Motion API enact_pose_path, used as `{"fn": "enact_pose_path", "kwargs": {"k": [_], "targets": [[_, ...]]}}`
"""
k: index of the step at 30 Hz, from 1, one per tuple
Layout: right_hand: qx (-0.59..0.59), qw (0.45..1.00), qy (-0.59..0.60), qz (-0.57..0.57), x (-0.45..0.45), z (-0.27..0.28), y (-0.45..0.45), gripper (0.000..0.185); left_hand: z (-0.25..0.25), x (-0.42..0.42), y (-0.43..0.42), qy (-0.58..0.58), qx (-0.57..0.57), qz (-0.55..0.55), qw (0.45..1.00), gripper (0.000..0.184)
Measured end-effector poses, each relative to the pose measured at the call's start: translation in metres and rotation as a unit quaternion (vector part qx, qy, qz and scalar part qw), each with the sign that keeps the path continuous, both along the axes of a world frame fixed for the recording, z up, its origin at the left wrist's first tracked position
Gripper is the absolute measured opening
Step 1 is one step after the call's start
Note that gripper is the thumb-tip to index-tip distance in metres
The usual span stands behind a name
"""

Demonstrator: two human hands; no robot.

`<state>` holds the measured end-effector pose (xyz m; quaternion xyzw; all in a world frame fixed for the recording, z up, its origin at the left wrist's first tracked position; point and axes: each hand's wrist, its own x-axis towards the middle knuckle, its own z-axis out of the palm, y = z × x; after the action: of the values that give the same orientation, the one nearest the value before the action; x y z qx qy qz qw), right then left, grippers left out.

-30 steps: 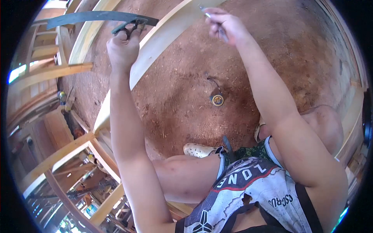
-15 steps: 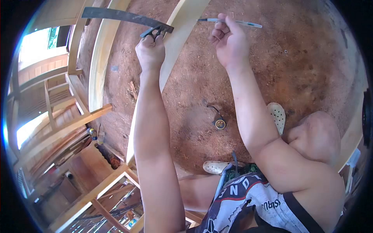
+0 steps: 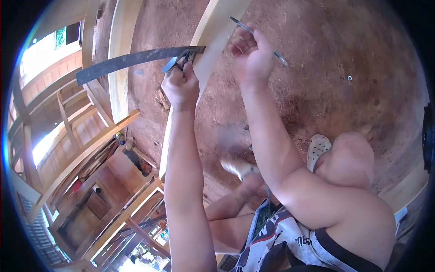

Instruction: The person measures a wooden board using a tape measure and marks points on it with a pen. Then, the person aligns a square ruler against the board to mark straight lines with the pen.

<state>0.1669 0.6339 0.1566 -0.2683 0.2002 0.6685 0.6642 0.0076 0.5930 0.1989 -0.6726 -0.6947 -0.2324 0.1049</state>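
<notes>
White "N" [image 3: 262, 232] and partly legible dark letters [image 3: 303, 240] on the shirt [image 3: 290, 230]

- Square [image 3: 136, 59] in the left hand [image 3: 181, 85]: dark grey blade, blue-grey handle [image 3: 169, 65]
- Pen [image 3: 243, 26] in the right hand [image 3: 253, 58]: dark tip, blue-green far end
- Board [image 3: 215, 36] between the grips: pale cream
- Ground [image 3: 317, 95] around them: reddish brown
- Shoe [image 3: 319, 147] below the right grip: cream, dark holes
- Shirt [image 3: 310, 247] below both grips: white, black, red-striped

Daylight glares from the left, where the upper opening [image 3: 45, 44] burns out to white — a bluish fringe tints that rim. The dirt floor [image 3: 317, 90] is dimmer, softly lit. Wide-angle distortion bows the plank [image 3: 215, 34], corners fall black — and the left-hand shoe [image 3: 234, 167] smears into blur.
</notes>
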Motion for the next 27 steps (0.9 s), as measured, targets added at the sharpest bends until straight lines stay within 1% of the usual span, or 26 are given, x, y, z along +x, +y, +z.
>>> {"fn": "enact_pose_path", "kwargs": {"k": [1,2,4,5,8,9,11,12,14,15,17,18,20,21,22,24,25,26,27], "targets": [[0.028,1.0,0.003,0.008,-0.003,0.001,0.002,0.022,-0.001,0.002,-0.005,-0.018,-0.009,0.007,1.0,0.022],[0.026,1.0,0.003,0.016,-0.005,-0.002,0.0,0.022,-0.003,0.003,-0.008,-0.018,-0.011,0.015,1.0,0.022],[0.103,0.995,-0.005,0.014,-0.007,-0.005,0.004,0.023,-0.004,0.004,-0.005,-0.013,0.007,0.011,1.0,0.028],[0.133,0.991,0.0,-0.012,-0.007,-0.008,0.003,0.023,-0.003,0.006,-0.006,-0.031,0.002,0.018,0.999,0.026],[0.124,0.992,0.007,-0.03,-0.006,-0.016,-0.009,0.024,-0.007,0.006,-0.005,-0.003,0.0,0.035,0.999,0.024],[0.122,0.992,0.008,-0.04,-0.004,-0.016,-0.011,0.024,-0.006,0.007,-0.003,0.0,-0.002,0.025,1.0,0.024],[0.116,0.993,-0.017,-0.009,-0.004,-0.012,-0.017,0.026,0.002,0.008,-0.005,0.001,-0.035,0.014,0.999,0.019],[0.12,0.992,-0.017,-0.017,-0.002,-0.01,-0.014,0.026,0.004,0.009,-0.003,0.003,-0.03,0.005,1.0,0.019],[0.134,0.985,-0.106,0.031,0.001,-0.008,-0.011,0.026,0.002,0.009,-0.003,0.015,-0.038,0.017,0.999,0.013],[0.135,0.985,-0.107,0.024,0.007,-0.009,-0.009,0.026,0.002,0.009,-0.004,0.015,-0.037,0.01,0.999,0.013],[0.137,0.94,-0.276,0.145,0.029,-0.006,0.001,0.022,0.002,0.008,-0.004,0.012,-0.043,0.007,0.999,0.01],[0.138,0.942,-0.276,0.135,0.039,-0.006,0.005,0.022,0.003,0.008,-0.003,0.015,-0.04,-0.003,0.999,0.01],[0.133,0.893,-0.398,0.162,0.057,-0.01,0.012,0.022,0.006,0.008,-0.003,0.02,-0.048,-0.033,0.998,0.01],[0.123,0.898,-0.393,0.152,0.065,-0.011,0.014,0.022,0.008,0.007,-0.004,0.048,-0.075,-0.011,0.996,0.009],[0.118,0.901,-0.395,0.138,0.068,-0.012,0.013,0.022,0.008,0.008,-0.005,0.049,-0.074,-0.025,0.996,0.009],[0.134,0.877,-0.434,0.155,0.073,-0.017,0.013,0.024,0.004,0.009,-0.005,0.056,-0.035,-0.015,0.998,0.011],[0.122,0.854,-0.476,0.17,0.071,-0.017,0.011,0.028,0.004,0.009,-0.005,0.017,-0.07,0.025,0.997,0.012],[0.118,0.852,-0.481,0.17,0.066,-0.021,0.01,0.028,0.002,0.008,-0.003,0.012,-0.073,0.022,0.997,0.012],[0.144,0.857,-0.467,0.161,0.057,-0.027,0.007,0.029,0.0,0.007,-0.002,0.028,-0.049,0.002,0.998,0.012]]}}
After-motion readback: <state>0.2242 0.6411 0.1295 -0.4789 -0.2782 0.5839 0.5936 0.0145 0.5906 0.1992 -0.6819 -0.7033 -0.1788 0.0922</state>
